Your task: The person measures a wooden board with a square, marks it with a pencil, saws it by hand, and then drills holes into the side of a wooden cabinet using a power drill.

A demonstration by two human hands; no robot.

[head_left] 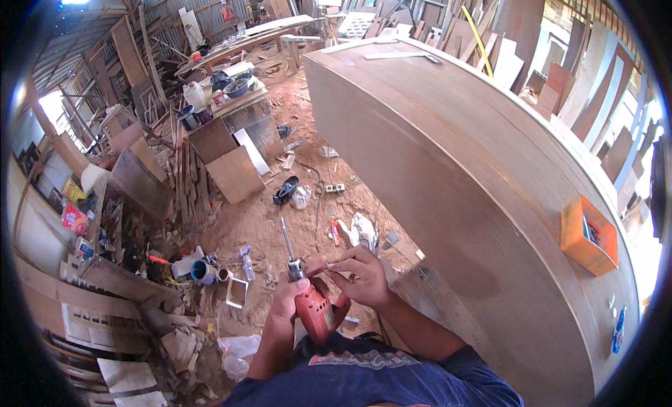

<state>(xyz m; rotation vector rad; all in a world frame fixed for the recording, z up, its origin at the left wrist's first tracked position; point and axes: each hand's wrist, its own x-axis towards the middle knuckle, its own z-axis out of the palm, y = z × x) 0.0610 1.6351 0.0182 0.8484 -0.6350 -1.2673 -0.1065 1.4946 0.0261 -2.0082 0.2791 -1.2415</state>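
Observation:
A red power drill (318, 319) is in front of my body with its long bit (287, 237) pointing away and up. My left hand (283, 299) is closed round the front of the drill, just below the metal chuck (296, 270). Close to the right side of the chuck, my right hand (365, 275) has its fingers pinched together. Whatever small thing they hold there is too small to make out.
On my right stands a large brown wooden cabinet (448, 197), bearing an orange box (591, 235) and a blue tool (619, 330). Bottles, a blue bucket (203, 272), plastic bags and a power strip (334, 188) litter the dirt floor. Boards (238, 174) lean at the left.

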